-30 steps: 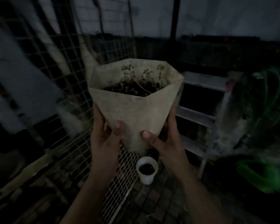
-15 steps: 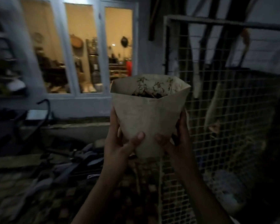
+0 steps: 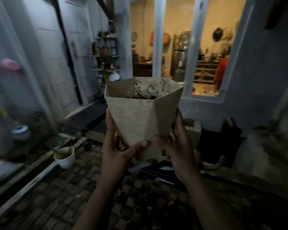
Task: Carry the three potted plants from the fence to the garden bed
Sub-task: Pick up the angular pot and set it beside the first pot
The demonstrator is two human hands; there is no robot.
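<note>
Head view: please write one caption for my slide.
Left hand and right hand hold a beige potted plant upright before a lit window.

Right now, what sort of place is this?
Probably a house's yard at dusk: brick paving underfoot, a lit window into the house, and a potted plant held out front.

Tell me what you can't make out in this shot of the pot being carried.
Head view, the only one:
- Lower sides of the beige pot: covered by the left hand and right hand gripping it.
- How far the hands wrap behind it: hidden by its wall.
- Plant: too small and dim to identify.
- Pink object at the left edge: motion-blurred.
- Contents of the white pot on the paving: too dim.
</note>
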